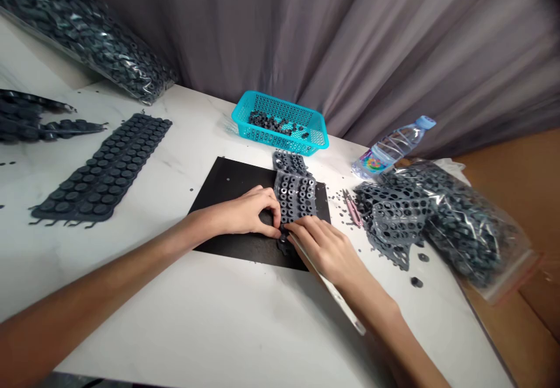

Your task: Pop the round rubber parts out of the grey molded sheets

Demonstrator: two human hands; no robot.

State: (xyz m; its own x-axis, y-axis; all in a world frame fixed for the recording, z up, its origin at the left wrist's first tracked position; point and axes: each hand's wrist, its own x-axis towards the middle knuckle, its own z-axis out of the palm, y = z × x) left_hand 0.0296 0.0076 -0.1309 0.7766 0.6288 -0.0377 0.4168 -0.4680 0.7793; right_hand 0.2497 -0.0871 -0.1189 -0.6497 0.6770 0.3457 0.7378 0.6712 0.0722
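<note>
A strip of dark grey rubber rings [296, 196] lies on a black mat [245, 186], its near end under my fingers. My left hand [256, 212] is bent in a pinch at the strip's near left edge, thumb and forefinger by a small dark ring. From the right, my right hand [321, 245] closes around a slim white-handled tool [343, 307]. Its handle runs back below my wrist, and the working tip is hidden between my fingers at the strip. Both hands almost meet there.
A turquoise basket [282, 143] holds loose black rings behind the mat. Pink snips [352, 208], perforated rubber scraps [396, 216], a water bottle [394, 147] and a bag of parts [472, 233] stand right. Left are an uncut rubber sheet [105, 169] and another full bag [87, 32].
</note>
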